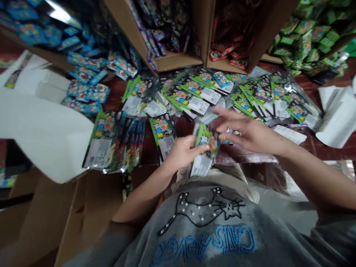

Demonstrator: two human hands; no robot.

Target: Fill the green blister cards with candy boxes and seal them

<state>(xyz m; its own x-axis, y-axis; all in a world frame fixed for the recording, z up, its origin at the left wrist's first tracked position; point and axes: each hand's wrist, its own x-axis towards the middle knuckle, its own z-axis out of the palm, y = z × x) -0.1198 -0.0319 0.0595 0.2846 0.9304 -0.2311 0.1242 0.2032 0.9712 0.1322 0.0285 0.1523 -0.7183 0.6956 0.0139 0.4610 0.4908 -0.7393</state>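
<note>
Blue "CATS" lettering [235,238] on grey shirt [203,226]

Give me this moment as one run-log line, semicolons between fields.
left hand: holds printed packet; right hand: beside it, blurred; table: more packets; behind: cartons of small boxes

You seem to be in a packing workshop or stockroom: open cardboard boxes [180,62] line the top of the frame, and small wrappered goods lie in bulk by colour (blue packets [87,92] upper left, green packets [308,42] upper right), while printed pouches [196,92] in overlapping rows spread across your dark red table [116,91].
</note>
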